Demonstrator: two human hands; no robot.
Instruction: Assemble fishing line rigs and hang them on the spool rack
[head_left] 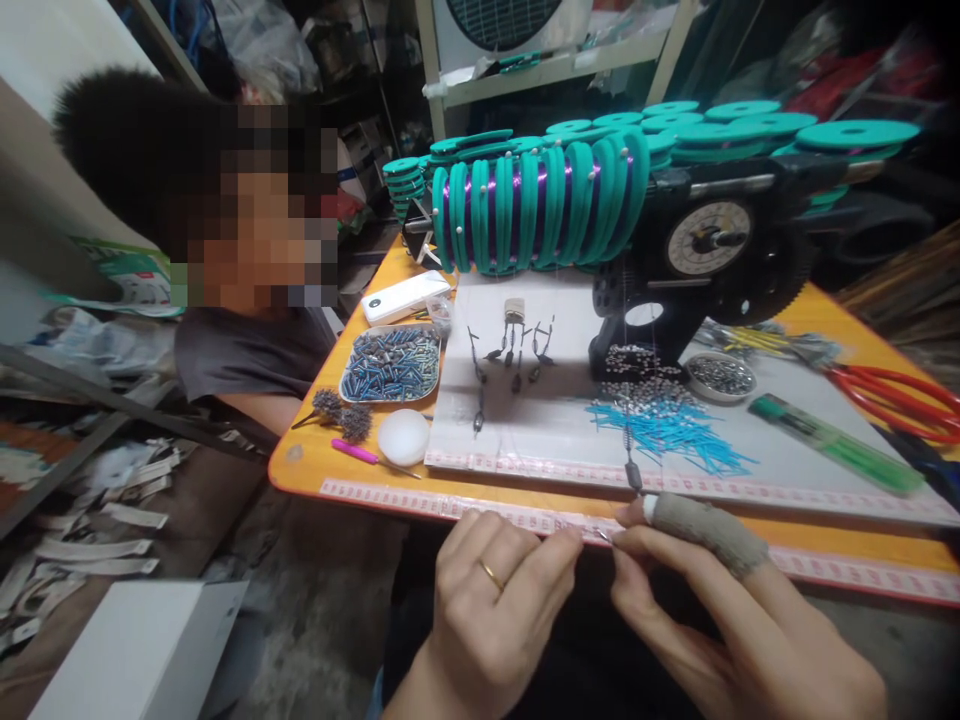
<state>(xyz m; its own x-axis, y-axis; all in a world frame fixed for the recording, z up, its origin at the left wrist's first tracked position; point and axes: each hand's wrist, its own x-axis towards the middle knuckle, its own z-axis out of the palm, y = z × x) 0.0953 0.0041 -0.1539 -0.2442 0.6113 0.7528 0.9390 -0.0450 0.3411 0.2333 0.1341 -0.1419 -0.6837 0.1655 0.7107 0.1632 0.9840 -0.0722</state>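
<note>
One orange worktop point(311, 460) fills the space before you, and a person point(232, 340) in a dark shirt sits at its far left corner. On it stands a black machine point(720, 280) with a dial, carrying a row of teal spools point(540, 205) wound with purple line. Next comes the white board point(540, 440), lying flat below the spools.

Your left hand point(495, 590), wearing a gold ring, is just past the worktop's near edge, its fingers curled in and pressed together; you cannot tell what they pinch. Your right hand point(757, 620), one finger in a grey wrap point(705, 530), faces it.

A pink measuring tape point(525, 515) runs along the near edge. Red handles point(892, 400) lie at the right, near a green tube point(836, 445) that rests on the board. Blue sticks point(667, 435) are heaped on the board left of that tube. A shallow tray point(436, 380) of little tubes sits left of the board.

A dark weight point(634, 475) is just above your right fingertips. Smallest is the small metal bit point(604, 536) between your hands, pinched by your right thumb and forefinger; its exact shape is blurred.
</note>
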